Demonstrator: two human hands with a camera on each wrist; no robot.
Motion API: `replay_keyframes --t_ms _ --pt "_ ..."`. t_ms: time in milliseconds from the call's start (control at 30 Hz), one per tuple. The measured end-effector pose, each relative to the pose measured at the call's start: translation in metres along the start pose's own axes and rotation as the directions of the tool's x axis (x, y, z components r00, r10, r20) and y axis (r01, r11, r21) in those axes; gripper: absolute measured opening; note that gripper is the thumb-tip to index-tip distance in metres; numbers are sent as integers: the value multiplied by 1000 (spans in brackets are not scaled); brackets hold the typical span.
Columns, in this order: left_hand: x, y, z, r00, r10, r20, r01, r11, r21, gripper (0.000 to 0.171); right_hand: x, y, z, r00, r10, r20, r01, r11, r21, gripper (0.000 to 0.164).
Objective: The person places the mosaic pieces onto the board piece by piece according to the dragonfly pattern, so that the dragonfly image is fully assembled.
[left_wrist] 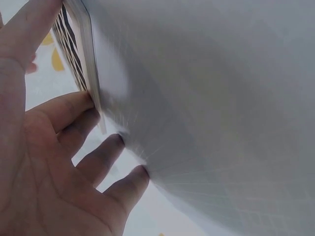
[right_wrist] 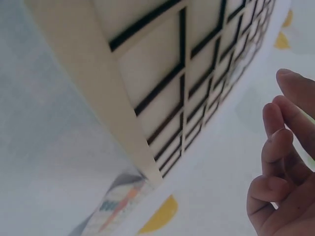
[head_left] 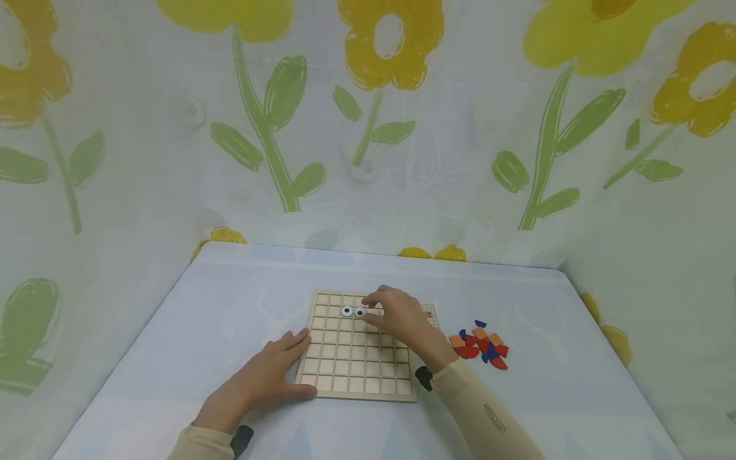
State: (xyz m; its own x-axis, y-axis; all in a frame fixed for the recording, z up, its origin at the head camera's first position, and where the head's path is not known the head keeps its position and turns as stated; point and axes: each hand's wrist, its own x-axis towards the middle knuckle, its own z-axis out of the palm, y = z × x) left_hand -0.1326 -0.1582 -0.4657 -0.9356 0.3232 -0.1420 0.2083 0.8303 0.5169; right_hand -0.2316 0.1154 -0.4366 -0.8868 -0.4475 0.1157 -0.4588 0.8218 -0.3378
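A square wooden grid board (head_left: 340, 351) lies on the table. Two round eye pieces, white with black centres, sit side by side near its top: a left eye piece (head_left: 347, 311) and a right eye piece (head_left: 360, 312). Over the upper part of the board hovers my right hand (head_left: 402, 316), thumb and index finger apart beside the right eye piece. The right wrist view shows loosely bent fingers (right_wrist: 275, 152) with nothing visible between them. My left hand (head_left: 267, 374) rests at the board's left side, its thumb at the near corner and its fingers (left_wrist: 106, 157) along the edge.
Right of the board lies a loose pile of red, blue and orange flat shapes (head_left: 483, 345). A small gridded card (head_left: 430, 311) shows partly behind my right wrist. The white tabletop (head_left: 575, 358) meets flower-printed cloth walls (head_left: 448, 191) at its back and sides.
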Motion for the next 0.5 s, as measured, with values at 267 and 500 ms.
replay_keyframes --t_ms 267,500 --pt "0 0 0 1000 4 -5 -4 1000 5 104 -34 13 -28 993 68 -101 -66 997 27 29" --pt "0 1 0 1000 -8 -2 8 1000 12 104 -67 46 -55 981 84 -177 -86 996 -5 29"
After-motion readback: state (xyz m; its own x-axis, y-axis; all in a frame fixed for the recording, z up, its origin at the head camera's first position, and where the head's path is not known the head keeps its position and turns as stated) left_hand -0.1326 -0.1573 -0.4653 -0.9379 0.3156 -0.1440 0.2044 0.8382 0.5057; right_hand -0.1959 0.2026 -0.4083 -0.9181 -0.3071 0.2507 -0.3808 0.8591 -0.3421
